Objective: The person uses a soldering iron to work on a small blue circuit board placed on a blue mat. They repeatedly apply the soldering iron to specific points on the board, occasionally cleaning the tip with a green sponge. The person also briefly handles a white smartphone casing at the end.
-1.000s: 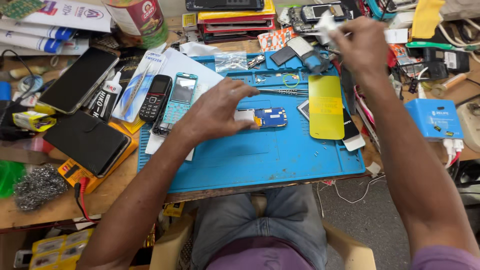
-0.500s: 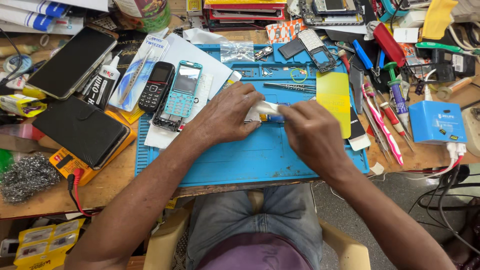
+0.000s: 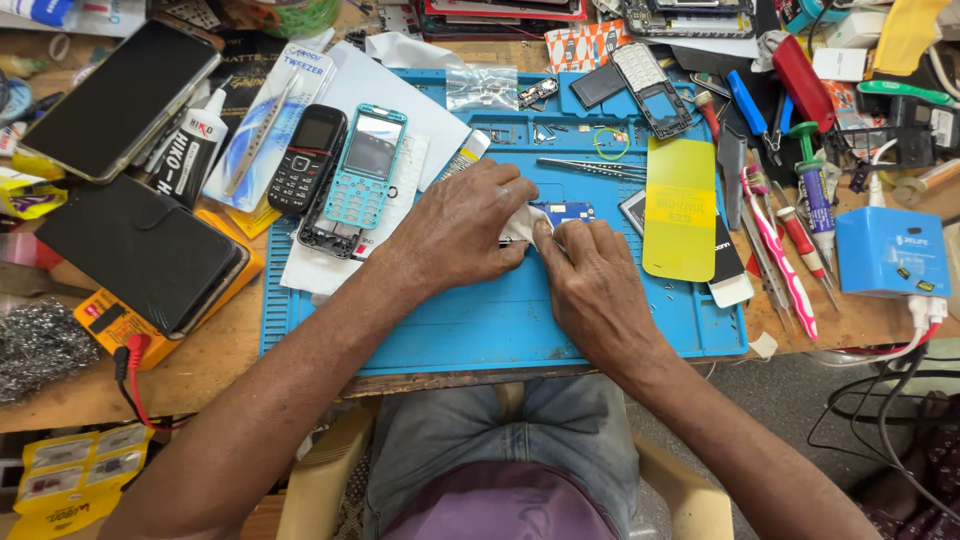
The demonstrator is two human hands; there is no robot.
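Circuit board (image 3: 566, 211), small and blue, lies on the blue repair mat (image 3: 480, 330) near the mat's middle, mostly hidden under a white wipe (image 3: 527, 222); only its upper edge shows; the left hand (image 3: 460, 228) lies flat over the board's left end, fingers together and pressing down; the right hand (image 3: 592, 275) has its fingers pinched on the wipe, touching the left hand; below both hands the mat is bare down to its front edge at the wooden surface (image 3: 200, 365); above them tweezers (image 3: 590, 167) lie near; just to the right a yellow film sheet (image 3: 680, 208) lies; left of the left hand a teal keypad phone (image 3: 365, 165) and a black keypad phone (image 3: 308, 158) lie side by side.
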